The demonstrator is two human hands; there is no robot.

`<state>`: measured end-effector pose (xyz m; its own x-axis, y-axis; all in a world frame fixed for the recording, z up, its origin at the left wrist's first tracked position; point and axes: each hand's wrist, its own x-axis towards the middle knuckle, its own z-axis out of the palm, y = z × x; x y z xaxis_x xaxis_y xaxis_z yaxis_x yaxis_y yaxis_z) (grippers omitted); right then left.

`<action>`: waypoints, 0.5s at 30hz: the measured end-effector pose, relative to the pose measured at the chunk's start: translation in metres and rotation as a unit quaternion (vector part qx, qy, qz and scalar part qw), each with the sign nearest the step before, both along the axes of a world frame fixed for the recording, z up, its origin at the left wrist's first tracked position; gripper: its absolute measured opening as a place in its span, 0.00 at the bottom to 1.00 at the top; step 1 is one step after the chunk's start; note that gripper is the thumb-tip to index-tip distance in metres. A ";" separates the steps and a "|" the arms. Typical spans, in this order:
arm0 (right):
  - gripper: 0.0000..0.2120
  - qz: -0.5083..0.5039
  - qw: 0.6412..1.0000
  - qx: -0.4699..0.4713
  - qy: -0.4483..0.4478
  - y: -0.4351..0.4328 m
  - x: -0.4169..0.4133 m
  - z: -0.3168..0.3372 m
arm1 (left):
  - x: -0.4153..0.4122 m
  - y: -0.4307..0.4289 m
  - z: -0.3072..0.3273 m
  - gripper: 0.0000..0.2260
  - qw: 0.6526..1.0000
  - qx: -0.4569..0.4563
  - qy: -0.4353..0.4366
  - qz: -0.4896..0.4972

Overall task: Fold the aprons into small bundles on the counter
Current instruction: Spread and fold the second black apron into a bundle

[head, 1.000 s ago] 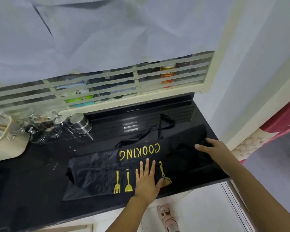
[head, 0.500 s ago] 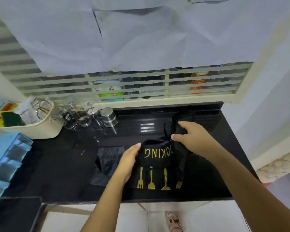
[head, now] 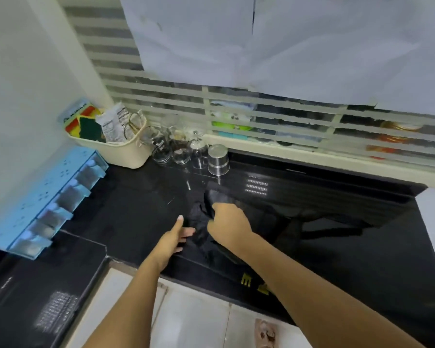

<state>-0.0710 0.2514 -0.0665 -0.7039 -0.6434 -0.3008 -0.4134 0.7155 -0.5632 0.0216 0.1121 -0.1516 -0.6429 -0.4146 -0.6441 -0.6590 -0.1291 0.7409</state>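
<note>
Apron (head: pixel 204 231), black on the black counter (head: pixel 136 209), sits bunched at frame centre. The right hand (head: pixel 227 226) curls tight round a wad of it. The left hand (head: pixel 175 238) lies flat-fingered against the wad's left side, gripping nothing. Likely trouble: the printed end (head: pixel 251 285) near the counter's front edge could drag the bundle loose, and what looks like a strap (head: pixel 337 218) trailing right may be left out.
</note>
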 end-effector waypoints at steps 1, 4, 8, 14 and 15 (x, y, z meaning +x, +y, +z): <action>0.09 0.031 0.999 0.006 -0.025 -0.006 0.004 -0.015 | -0.001 -0.001 0.001 0.28 1.000 0.016 0.004 0.021; 0.30 0.146 0.976 0.058 -0.151 -0.011 0.017 -0.051 | -0.004 -0.002 0.003 0.23 0.998 0.023 -0.003 0.060; 0.23 0.173 0.976 0.013 -0.132 0.014 0.012 -0.074 | -0.008 0.000 -0.016 0.13 0.988 -0.149 -0.032 0.012; 0.19 0.087 0.993 0.002 0.084 0.073 -0.042 -0.086 | -0.019 0.007 -0.015 0.14 0.953 -0.285 -0.095 -0.039; 0.20 0.082 0.990 0.023 0.109 0.084 -0.050 -0.087 | -0.019 0.007 -0.017 0.15 0.949 -0.294 -0.102 -0.048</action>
<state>-0.1206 0.3351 -0.1536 -0.6427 -0.7436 -0.1843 -0.6340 0.6514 -0.4169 0.0022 0.1190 -0.1685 -0.5820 -0.6875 -0.4342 -0.7848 0.3350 0.5215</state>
